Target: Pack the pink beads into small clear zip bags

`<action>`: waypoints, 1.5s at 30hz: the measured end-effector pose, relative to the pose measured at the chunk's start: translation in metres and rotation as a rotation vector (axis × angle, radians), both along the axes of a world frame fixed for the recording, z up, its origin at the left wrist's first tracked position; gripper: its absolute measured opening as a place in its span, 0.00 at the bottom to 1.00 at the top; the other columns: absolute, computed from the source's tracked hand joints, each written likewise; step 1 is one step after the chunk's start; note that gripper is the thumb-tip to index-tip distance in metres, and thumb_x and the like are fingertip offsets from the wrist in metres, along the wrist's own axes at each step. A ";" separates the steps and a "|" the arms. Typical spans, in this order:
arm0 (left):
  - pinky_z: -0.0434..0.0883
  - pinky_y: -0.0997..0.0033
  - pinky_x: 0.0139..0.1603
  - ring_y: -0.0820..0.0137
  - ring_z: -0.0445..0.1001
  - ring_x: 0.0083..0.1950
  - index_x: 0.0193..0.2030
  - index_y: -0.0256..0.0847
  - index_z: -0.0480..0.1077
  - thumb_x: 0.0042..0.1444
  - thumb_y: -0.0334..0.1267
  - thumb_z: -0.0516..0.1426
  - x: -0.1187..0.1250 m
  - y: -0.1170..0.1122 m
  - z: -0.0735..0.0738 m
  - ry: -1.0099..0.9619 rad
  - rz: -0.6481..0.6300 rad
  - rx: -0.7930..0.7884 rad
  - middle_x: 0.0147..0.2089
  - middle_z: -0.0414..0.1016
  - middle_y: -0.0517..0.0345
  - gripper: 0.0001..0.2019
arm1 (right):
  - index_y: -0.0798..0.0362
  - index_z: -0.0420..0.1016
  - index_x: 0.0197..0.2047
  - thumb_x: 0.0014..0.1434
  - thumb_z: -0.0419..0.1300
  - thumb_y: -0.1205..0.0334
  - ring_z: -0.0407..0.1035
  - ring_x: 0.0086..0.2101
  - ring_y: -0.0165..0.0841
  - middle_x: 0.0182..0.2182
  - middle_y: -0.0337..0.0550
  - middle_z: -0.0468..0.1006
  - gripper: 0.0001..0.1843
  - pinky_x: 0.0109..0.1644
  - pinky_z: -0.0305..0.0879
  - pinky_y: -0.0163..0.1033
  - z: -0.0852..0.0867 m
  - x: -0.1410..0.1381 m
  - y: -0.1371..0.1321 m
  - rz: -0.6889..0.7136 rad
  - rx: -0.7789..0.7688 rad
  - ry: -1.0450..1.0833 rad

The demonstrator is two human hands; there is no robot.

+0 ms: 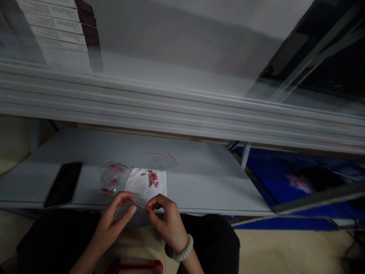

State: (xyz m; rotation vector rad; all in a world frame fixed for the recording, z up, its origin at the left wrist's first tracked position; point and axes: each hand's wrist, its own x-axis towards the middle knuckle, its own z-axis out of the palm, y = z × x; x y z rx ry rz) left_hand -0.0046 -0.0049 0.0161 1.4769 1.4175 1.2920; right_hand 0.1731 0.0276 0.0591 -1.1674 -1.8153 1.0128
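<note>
My left hand (115, 220) and my right hand (168, 222) are raised at the front edge of the grey shelf, with a clear zip bag (139, 202) stretched between their fingertips. The right thumb and index finger pinch one end of the bag. At its other end are the left fingers, the thumb slightly apart from them. Just beyond, a white paper sheet (134, 179) carries a small heap of pink beads (153, 179). To the left lie clear bags with pink pieces inside (112, 181). Behind the paper are flat clear bags with red seal lines (161, 160).
A dark phone (64, 184) lies at the left of the shelf (204, 177). Above runs a ribbed metal beam (184, 111), with stacked boxes (57, 19) behind it. A slanting metal bar (311, 197) and blue surface (272, 166) are at right; a red stool (136, 266) is below.
</note>
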 end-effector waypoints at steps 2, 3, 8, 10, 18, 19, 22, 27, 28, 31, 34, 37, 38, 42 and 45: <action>0.71 0.70 0.44 0.67 0.75 0.41 0.38 0.40 0.69 0.59 0.43 0.54 -0.004 -0.002 0.006 -0.009 -0.018 -0.041 0.36 0.73 0.56 0.09 | 0.54 0.74 0.30 0.52 0.58 0.72 0.70 0.30 0.31 0.27 0.40 0.77 0.05 0.36 0.64 0.34 0.001 0.004 -0.002 0.014 -0.002 -0.032; 0.71 0.71 0.42 0.67 0.74 0.39 0.36 0.40 0.69 0.60 0.44 0.54 -0.004 -0.002 0.009 0.008 -0.018 -0.047 0.34 0.73 0.57 0.09 | 0.54 0.74 0.30 0.53 0.58 0.72 0.70 0.30 0.31 0.27 0.40 0.77 0.05 0.36 0.64 0.34 0.001 0.005 -0.003 0.015 -0.001 -0.040; 0.70 0.71 0.40 0.66 0.74 0.36 0.32 0.41 0.70 0.58 0.45 0.54 -0.003 -0.005 0.012 0.145 0.086 0.017 0.31 0.74 0.58 0.11 | 0.53 0.75 0.31 0.54 0.59 0.70 0.71 0.31 0.32 0.28 0.40 0.77 0.05 0.36 0.65 0.35 0.000 0.008 -0.005 0.017 0.014 -0.047; 0.70 0.71 0.39 0.66 0.74 0.36 0.31 0.41 0.70 0.58 0.45 0.54 -0.001 -0.006 0.010 0.182 0.157 0.045 0.30 0.75 0.58 0.11 | 0.52 0.76 0.34 0.54 0.61 0.69 0.72 0.32 0.32 0.30 0.41 0.78 0.04 0.37 0.66 0.36 0.000 0.007 -0.006 0.020 0.009 -0.043; 0.70 0.70 0.39 0.66 0.74 0.36 0.32 0.43 0.70 0.58 0.39 0.54 0.015 -0.013 0.013 0.287 0.214 0.169 0.32 0.75 0.58 0.06 | 0.51 0.77 0.38 0.48 0.64 0.73 0.71 0.38 0.36 0.34 0.43 0.78 0.13 0.43 0.66 0.39 0.006 -0.014 -0.011 0.053 0.053 -0.024; 0.70 0.70 0.39 0.66 0.74 0.36 0.33 0.43 0.70 0.59 0.39 0.54 0.016 -0.015 0.014 0.296 0.209 0.182 0.32 0.75 0.58 0.06 | 0.51 0.77 0.36 0.49 0.63 0.74 0.72 0.37 0.35 0.32 0.42 0.78 0.11 0.42 0.66 0.39 0.007 -0.016 -0.011 0.054 0.057 -0.028; 0.70 0.69 0.39 0.66 0.74 0.37 0.34 0.44 0.70 0.59 0.38 0.54 0.020 -0.018 0.017 0.328 0.206 0.207 0.32 0.75 0.57 0.05 | 0.52 0.77 0.32 0.49 0.60 0.74 0.72 0.34 0.34 0.29 0.41 0.78 0.09 0.39 0.65 0.37 0.009 -0.018 -0.011 0.033 0.060 -0.024; 0.69 0.68 0.38 0.65 0.73 0.36 0.33 0.45 0.70 0.59 0.37 0.53 0.022 -0.020 0.021 0.388 0.195 0.216 0.31 0.75 0.58 0.06 | 0.52 0.75 0.27 0.46 0.61 0.76 0.71 0.33 0.34 0.26 0.40 0.76 0.09 0.37 0.63 0.36 0.009 -0.016 -0.012 0.011 0.077 -0.036; 0.68 0.68 0.38 0.65 0.73 0.35 0.32 0.45 0.70 0.58 0.36 0.53 0.022 -0.020 0.022 0.398 0.196 0.223 0.31 0.75 0.58 0.06 | 0.52 0.75 0.26 0.45 0.61 0.77 0.70 0.32 0.34 0.26 0.40 0.76 0.09 0.37 0.63 0.36 0.009 -0.016 -0.013 0.009 0.078 -0.033; 0.67 0.69 0.36 0.66 0.72 0.33 0.28 0.44 0.68 0.56 0.33 0.53 0.020 -0.018 0.024 0.410 0.206 0.249 0.28 0.74 0.60 0.07 | 0.52 0.76 0.26 0.45 0.62 0.77 0.70 0.32 0.34 0.25 0.39 0.76 0.09 0.37 0.62 0.36 0.008 -0.016 -0.015 0.011 0.067 -0.004; 0.64 0.68 0.35 0.67 0.70 0.31 0.26 0.43 0.67 0.55 0.32 0.53 0.015 -0.015 0.027 0.432 0.232 0.270 0.26 0.72 0.61 0.07 | 0.51 0.79 0.28 0.51 0.64 0.72 0.71 0.32 0.34 0.27 0.40 0.78 0.06 0.38 0.63 0.36 0.008 -0.015 -0.015 0.004 0.015 0.022; 0.63 0.68 0.36 0.67 0.70 0.31 0.27 0.43 0.68 0.55 0.32 0.53 0.010 -0.014 0.029 0.450 0.253 0.293 0.26 0.71 0.61 0.07 | 0.52 0.80 0.29 0.52 0.65 0.70 0.71 0.33 0.34 0.27 0.41 0.78 0.04 0.39 0.62 0.37 0.009 -0.014 -0.014 -0.037 -0.009 0.011; 0.63 0.68 0.36 0.67 0.69 0.31 0.27 0.43 0.68 0.55 0.31 0.54 0.009 -0.014 0.030 0.453 0.261 0.306 0.26 0.71 0.61 0.07 | 0.52 0.79 0.28 0.52 0.65 0.71 0.70 0.33 0.35 0.27 0.42 0.78 0.04 0.39 0.62 0.37 0.010 -0.014 -0.014 -0.051 0.002 0.002; 0.62 0.68 0.37 0.68 0.68 0.31 0.27 0.42 0.67 0.55 0.29 0.54 0.009 -0.013 0.032 0.466 0.284 0.362 0.25 0.70 0.62 0.07 | 0.55 0.76 0.26 0.51 0.62 0.77 0.69 0.35 0.36 0.26 0.42 0.76 0.08 0.39 0.60 0.38 0.012 -0.019 -0.015 -0.090 0.090 -0.039; 0.62 0.67 0.37 0.67 0.68 0.31 0.27 0.42 0.67 0.55 0.29 0.54 0.007 -0.012 0.033 0.474 0.286 0.383 0.25 0.70 0.62 0.07 | 0.55 0.76 0.27 0.52 0.62 0.77 0.68 0.35 0.36 0.27 0.43 0.76 0.08 0.39 0.60 0.37 0.012 -0.020 -0.015 -0.081 0.122 -0.028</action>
